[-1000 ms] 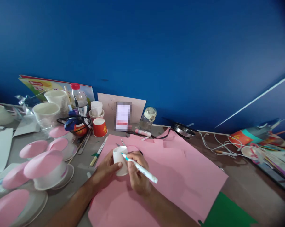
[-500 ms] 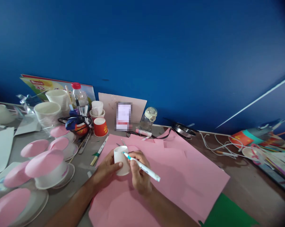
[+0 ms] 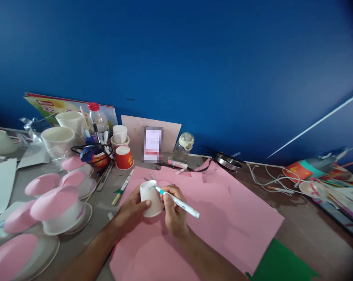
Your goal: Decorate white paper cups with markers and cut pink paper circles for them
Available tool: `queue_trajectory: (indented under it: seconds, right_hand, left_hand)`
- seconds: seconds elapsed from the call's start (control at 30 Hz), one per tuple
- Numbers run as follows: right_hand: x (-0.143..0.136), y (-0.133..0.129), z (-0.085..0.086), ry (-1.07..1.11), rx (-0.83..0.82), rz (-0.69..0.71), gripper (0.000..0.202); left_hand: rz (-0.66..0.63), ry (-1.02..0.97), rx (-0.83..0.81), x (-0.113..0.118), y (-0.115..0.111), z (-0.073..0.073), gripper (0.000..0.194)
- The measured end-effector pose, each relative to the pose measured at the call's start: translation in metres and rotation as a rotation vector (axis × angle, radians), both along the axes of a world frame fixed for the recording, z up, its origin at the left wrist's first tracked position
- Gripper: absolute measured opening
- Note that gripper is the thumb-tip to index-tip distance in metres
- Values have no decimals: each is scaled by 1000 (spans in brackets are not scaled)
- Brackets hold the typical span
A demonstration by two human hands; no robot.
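A small white paper cup [image 3: 151, 201] is gripped by my left hand [image 3: 132, 205], with the thumb pressed on its side and the fingers behind it. My right hand [image 3: 174, 218] pinches a white acrylic marker [image 3: 182, 205] with a teal band, like a pen. The marker's tip meets the cup's upper right side, where a few faint marks show near the rim. Both hands are over sheets of pink paper [image 3: 217, 230] spread on the table. Beside my left arm lies another acrylic marker [image 3: 125, 183] with a green band.
White cups with pink cone tops [image 3: 55, 205] crowd the left. Behind stand stacked white cups [image 3: 59, 136], a red paper cup [image 3: 124, 158], a phone [image 3: 153, 142] with a blurred screen and a clear jar [image 3: 184, 148]. A tape roll [image 3: 227, 161], white cable [image 3: 261, 179] and green paper [image 3: 284, 261] are right.
The marker's tip has shifted slightly right along the cup, and its back end has risen a little. My left hand keeps its hold on the cup.
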State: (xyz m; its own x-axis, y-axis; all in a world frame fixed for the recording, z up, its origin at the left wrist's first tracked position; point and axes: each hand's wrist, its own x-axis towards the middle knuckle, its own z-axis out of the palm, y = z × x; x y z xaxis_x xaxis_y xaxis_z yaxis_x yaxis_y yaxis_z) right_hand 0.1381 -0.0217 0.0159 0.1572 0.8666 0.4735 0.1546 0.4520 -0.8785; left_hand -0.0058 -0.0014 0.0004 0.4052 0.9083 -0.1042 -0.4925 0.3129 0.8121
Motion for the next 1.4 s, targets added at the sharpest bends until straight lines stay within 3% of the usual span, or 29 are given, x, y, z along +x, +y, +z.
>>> queue_trajectory:
  seconds: [0.33, 0.57, 1.03, 1.4]
  right_hand:
    - [0, 1, -3, 104, -95, 15, 22]
    - [2, -2, -4, 90, -26, 69, 21]
    - [0, -4, 4, 10, 47, 124, 20]
    - [1, -1, -3, 121, -61, 32, 20]
  left_hand:
    - [-7, -21, 12, 0, 0, 2, 50]
    - [-13, -27, 3, 0, 0, 8, 52]
    - [3, -16, -3, 0, -1, 4, 53]
    - [-20, -42, 13, 0, 0, 4, 49]
